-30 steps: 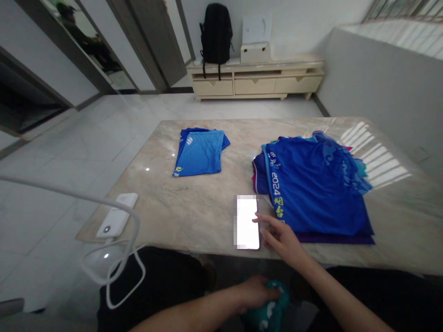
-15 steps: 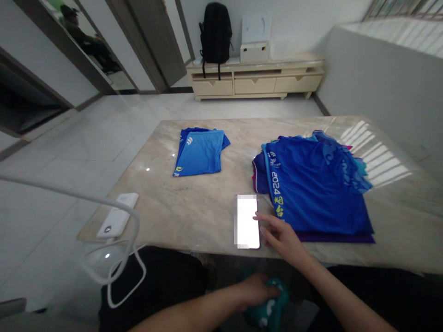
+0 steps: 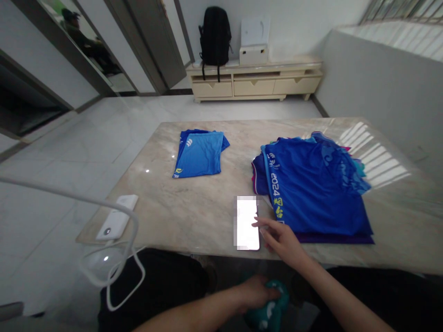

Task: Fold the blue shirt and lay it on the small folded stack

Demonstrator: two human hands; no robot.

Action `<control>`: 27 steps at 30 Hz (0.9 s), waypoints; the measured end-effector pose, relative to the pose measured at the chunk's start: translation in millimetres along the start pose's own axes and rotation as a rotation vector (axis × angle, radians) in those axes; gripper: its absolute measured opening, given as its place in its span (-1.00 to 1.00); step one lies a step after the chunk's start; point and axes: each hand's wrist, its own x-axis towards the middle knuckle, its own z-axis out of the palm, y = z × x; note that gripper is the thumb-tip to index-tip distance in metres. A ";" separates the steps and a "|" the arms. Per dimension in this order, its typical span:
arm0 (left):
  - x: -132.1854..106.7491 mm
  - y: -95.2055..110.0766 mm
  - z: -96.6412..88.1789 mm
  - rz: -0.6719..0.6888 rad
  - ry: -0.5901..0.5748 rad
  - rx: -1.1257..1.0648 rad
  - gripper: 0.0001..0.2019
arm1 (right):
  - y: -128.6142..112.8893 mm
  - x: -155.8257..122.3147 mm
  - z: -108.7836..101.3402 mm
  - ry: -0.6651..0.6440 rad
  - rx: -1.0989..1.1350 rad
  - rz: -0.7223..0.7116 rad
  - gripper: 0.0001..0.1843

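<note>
Below the table's front edge, my left hand (image 3: 258, 291) is closed around a bunched teal cloth (image 3: 273, 306) with white marks; part of the cloth is in shadow. My right hand (image 3: 282, 237) has its fingers apart and holds nothing. Its index fingertip is at the right side of a phone (image 3: 246, 223) lying on the table with a bright white, blurred-out screen. Just beyond that hand lies a stack of blue jerseys (image 3: 314, 184), the top one printed "2024". A smaller folded pile of blue garments (image 3: 200, 154) rests farther left.
The marble-look table (image 3: 194, 207) carries a white power bank (image 3: 117, 216) at its left edge, with a white cable (image 3: 136, 230) looping in front. Beyond stand a low cabinet (image 3: 254, 87) and a black backpack (image 3: 215, 37). A seated person (image 3: 86, 44) shows through the doorway.
The view has shifted very slightly. My right index fingertip has moved a little down along the phone's side. My left hand keeps hold of the teal cloth.
</note>
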 end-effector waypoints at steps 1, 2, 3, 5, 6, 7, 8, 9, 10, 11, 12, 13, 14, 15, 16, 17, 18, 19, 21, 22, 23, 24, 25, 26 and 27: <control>1.2 -0.5 0.1 0.002 -0.002 -0.002 -0.81 | 0.3 0.0 0.3 0.006 -0.006 0.001 -0.63; 2.4 -1.0 0.2 0.004 -0.004 -0.004 -0.81 | 0.6 0.1 0.6 0.012 -0.010 -0.003 -0.64; 3.4 -1.4 0.2 0.006 -0.006 -0.006 -0.81 | 0.8 0.3 0.8 0.016 -0.011 -0.009 -0.64; 4.4 -1.9 0.1 0.004 -0.016 -0.007 -0.81 | 0.6 0.5 1.1 0.023 -0.008 -0.017 -0.66; 4.2 -1.9 -0.1 0.002 -0.020 -0.006 -0.81 | 0.2 0.6 1.2 0.025 -0.004 -0.021 -0.66; 3.6 -1.7 -0.2 -0.001 -0.020 -0.005 -0.80 | -0.3 0.5 1.2 0.022 0.003 -0.027 -0.66; 2.5 -1.3 -0.3 -0.005 -0.016 -0.004 -0.80 | -0.8 0.3 1.2 0.011 0.013 -0.031 -0.66; 1.3 -0.8 -0.4 -0.007 -0.011 -0.004 -0.79 | -1.2 0.1 1.2 -0.006 0.025 -0.034 -0.64; 0.0 -0.2 -0.4 -0.009 -0.005 -0.005 -0.78 | -1.6 -0.2 1.2 -0.020 0.030 -0.034 -0.63; -1.1 0.3 -0.3 -0.009 0.000 -0.007 -0.78 | -1.9 -0.4 1.2 -0.022 0.023 -0.038 -0.62; -1.8 0.7 -0.2 -0.009 0.004 -0.008 -0.78 | -2.0 -0.5 1.2 -0.014 0.002 -0.047 -0.60; -2.1 1.0 0.1 -0.010 0.006 -0.008 -0.79 | -1.9 -0.6 1.1 0.004 -0.027 -0.064 -0.57; -1.9 1.1 0.3 -0.011 0.006 -0.007 -0.80 | -1.6 -0.5 1.1 0.026 -0.053 -0.079 -0.55; -1.3 1.0 0.6 -0.015 0.007 -0.005 -0.80 | -1.0 -0.3 1.3 0.041 -0.067 -0.087 -0.55; -0.3 0.7 0.9 -0.020 0.009 -0.002 -0.80 | -0.1 0.0 1.5 0.045 -0.068 -0.083 -0.56; 0.8 0.5 1.1 -0.024 0.012 0.002 -0.79 | 1.0 0.3 1.8 0.040 -0.057 -0.067 -0.59; 1.9 0.2 1.3 -0.028 0.015 0.006 -0.79 | 2.3 0.6 2.3 0.035 -0.043 -0.044 -0.62; 2.8 -0.1 1.4 -0.031 0.018 0.011 -0.78 | 3.6 0.9 2.8 0.036 -0.032 -0.022 -0.64; 3.7 -0.2 1.5 -0.037 0.020 0.019 -0.78 | 5.3 1.1 3.7 0.043 -0.018 -0.004 -0.65; 3.6 -0.1 1.5 -0.041 0.020 0.023 -0.79 | 5.4 1.1 4.0 0.049 -0.012 -0.006 -0.65; 3.3 0.1 1.5 -0.043 0.021 0.027 -0.79 | 5.0 1.0 4.1 0.050 -0.006 -0.010 -0.65; 2.7 0.3 1.5 -0.043 0.022 0.030 -0.80 | 4.1 0.8 4.1 0.050 -0.001 -0.017 -0.65; 2.1 0.7 1.4 -0.042 0.025 0.032 -0.80 | 3.0 0.7 4.0 0.049 0.000 -0.024 -0.66; 1.5 1.0 1.3 -0.043 0.026 0.031 -0.81 | 1.9 0.6 3.9 0.048 -0.003 -0.031 -0.67; 1.0 1.3 1.2 -0.045 0.024 0.030 -0.81 | 0.8 0.5 3.9 0.047 -0.006 -0.035 -0.68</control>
